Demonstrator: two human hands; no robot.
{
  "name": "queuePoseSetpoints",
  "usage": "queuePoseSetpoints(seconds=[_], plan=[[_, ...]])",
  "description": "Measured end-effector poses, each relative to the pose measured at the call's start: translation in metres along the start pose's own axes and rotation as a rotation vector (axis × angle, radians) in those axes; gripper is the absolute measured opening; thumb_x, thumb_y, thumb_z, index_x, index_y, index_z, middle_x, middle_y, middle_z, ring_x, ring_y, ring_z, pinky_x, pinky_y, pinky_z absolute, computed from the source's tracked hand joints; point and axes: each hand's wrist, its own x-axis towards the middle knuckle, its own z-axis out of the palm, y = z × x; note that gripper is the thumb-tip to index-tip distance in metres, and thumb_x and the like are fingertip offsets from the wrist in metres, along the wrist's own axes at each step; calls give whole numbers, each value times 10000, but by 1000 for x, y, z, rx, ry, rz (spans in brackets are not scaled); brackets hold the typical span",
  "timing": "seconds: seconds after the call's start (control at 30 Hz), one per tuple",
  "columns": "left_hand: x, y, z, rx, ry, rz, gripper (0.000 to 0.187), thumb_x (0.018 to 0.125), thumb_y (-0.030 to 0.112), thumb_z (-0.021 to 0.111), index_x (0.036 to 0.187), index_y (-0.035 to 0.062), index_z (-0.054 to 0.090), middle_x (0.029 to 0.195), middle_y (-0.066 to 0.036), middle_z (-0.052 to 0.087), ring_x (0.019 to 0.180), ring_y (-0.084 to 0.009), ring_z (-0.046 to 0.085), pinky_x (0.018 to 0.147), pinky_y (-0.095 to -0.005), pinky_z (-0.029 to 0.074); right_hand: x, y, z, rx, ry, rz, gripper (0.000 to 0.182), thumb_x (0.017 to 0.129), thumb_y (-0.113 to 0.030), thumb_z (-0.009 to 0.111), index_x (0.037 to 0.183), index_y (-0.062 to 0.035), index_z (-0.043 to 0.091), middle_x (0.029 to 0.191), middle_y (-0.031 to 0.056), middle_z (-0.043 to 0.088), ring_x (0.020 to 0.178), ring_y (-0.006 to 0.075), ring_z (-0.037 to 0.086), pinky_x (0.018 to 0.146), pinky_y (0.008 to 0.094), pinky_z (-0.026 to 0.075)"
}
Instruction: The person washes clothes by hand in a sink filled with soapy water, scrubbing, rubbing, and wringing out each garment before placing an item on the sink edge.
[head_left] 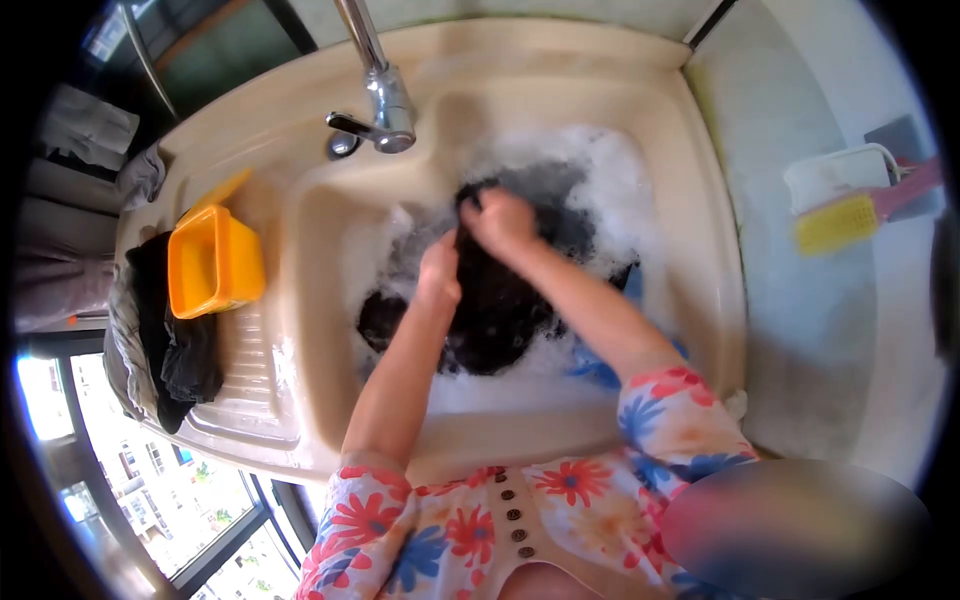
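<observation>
Dark wet cloth [495, 315], perhaps a garment, lies in sudsy water inside the beige sink [690, 250]. My left hand [440, 268] is closed on a fold of it near the middle of the basin. Just up and to the right, my right hand [500, 222] grips another part of the same cloth, its fingers slightly blurred. Both hands are close together above the foam. Some blue fabric [597, 368] shows in the water under my right forearm. The cloth's full shape is hidden by suds and arms.
A chrome faucet [388, 110] rises behind the basin. On the ribbed drainboard [245, 365] at left stand a yellow container [240, 262] and a pile of dark clothes [190, 365]. A yellow-and-pink brush [840, 222] hangs on the right wall. A window [150, 450] is lower left.
</observation>
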Motion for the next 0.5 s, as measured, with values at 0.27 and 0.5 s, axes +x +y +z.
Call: queuePoseSetpoints(seconds=[0.27,0.5], plan=[[-9,46,-26,386,39,277,471,750,153,642,1148,-33,470,1057,-128,563,1030,-225,505,876,-320,404,66,117,-54,-63,197,145,392,752,-422,578,731,-37,649,706,160,627,685,327,610,658,396,484],[-16,55,-35,251,-36,47,447,736,80,639,1133,-49,479,1075,-159,554,904,-247,577,803,-330,470,44,121,-54,149,-180,77,280,799,-288,560,940,-50,603,923,126,612,875,277,579,809,421,419]])
